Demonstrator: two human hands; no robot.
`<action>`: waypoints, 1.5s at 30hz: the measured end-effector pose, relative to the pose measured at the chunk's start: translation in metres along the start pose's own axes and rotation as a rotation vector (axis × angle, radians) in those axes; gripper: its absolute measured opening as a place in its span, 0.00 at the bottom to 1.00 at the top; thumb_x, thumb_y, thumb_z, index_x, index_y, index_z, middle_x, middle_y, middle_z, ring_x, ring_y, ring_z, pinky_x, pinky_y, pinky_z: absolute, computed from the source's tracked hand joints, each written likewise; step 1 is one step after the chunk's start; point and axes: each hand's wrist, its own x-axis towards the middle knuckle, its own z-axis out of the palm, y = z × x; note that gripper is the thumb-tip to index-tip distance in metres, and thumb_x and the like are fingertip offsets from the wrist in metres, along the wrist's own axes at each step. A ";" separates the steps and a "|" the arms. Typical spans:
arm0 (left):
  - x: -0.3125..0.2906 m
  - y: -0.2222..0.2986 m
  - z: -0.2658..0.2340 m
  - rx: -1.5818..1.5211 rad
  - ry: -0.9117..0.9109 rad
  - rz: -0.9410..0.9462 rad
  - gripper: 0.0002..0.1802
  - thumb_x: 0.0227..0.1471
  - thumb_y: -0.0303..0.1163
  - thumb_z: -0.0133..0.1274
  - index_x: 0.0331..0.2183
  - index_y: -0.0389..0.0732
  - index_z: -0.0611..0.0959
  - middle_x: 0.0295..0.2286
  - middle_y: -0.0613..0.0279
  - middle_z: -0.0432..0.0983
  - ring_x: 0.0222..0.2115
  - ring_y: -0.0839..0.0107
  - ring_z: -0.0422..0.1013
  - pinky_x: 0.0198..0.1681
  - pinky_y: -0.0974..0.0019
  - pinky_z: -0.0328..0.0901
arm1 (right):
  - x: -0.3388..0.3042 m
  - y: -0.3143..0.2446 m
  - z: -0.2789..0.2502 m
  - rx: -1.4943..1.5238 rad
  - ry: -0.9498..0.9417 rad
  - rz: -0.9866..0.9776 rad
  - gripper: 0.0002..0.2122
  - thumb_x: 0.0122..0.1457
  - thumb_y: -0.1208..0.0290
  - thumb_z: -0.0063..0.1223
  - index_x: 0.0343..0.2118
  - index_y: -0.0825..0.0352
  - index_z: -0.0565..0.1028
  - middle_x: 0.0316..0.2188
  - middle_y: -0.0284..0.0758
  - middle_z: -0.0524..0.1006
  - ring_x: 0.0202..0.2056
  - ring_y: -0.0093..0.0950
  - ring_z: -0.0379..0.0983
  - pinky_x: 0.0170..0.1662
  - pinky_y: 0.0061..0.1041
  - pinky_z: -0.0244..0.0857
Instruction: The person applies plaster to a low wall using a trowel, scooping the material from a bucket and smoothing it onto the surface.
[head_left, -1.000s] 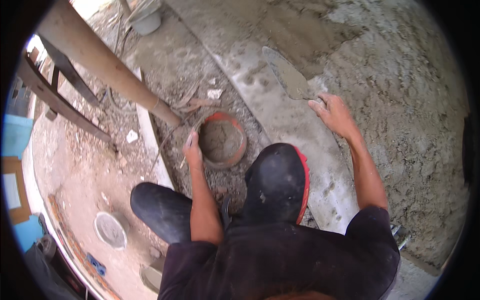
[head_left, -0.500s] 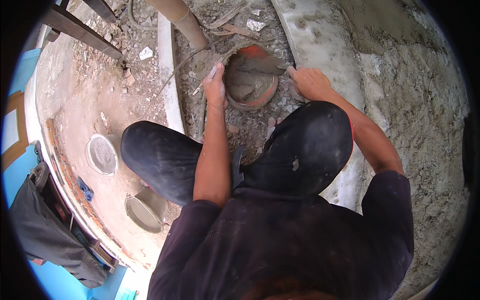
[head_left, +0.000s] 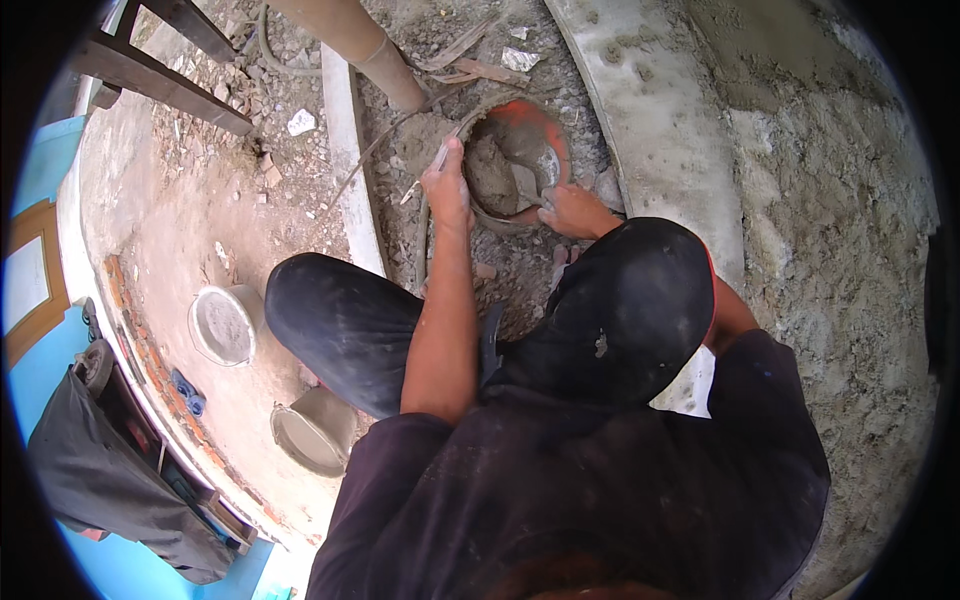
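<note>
Between my knees on the rubble stands a round bucket [head_left: 545, 125] with an orange, mortar-smeared inner wall. Grey wet mortar [head_left: 489, 172] is heaped against its left side. My left hand [head_left: 447, 192] is closed on the bucket's left rim, thumb uppermost. At the near right rim, my right hand [head_left: 577, 211] is closed around a trowel whose handle is hidden in the fist. The trowel's flat grey blade [head_left: 525, 183] reaches down inside the bucket, beside the mortar heap.
A pale concrete ledge [head_left: 655, 130] and rough mortar surface [head_left: 830, 200] lie to the right. Left are a narrow concrete strip [head_left: 345, 140], a post [head_left: 365, 55] and wooden legs [head_left: 170, 80]. Two buckets, one pale [head_left: 224, 325] and one grey [head_left: 312, 432], stand behind my left knee.
My right hand has come from the right rim to the near rim, drawing the trowel down inside the bucket. More of the orange inner wall shows. My left hand keeps its hold.
</note>
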 end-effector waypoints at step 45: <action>0.020 -0.013 -0.012 0.196 0.052 0.024 0.24 0.60 0.39 0.53 0.45 0.24 0.79 0.39 0.58 0.77 0.38 0.72 0.71 0.45 0.68 0.64 | -0.104 0.010 -0.388 0.206 0.938 0.313 0.17 0.62 0.60 0.52 0.23 0.69 0.71 0.16 0.32 0.71 0.15 0.21 0.67 0.18 0.25 0.60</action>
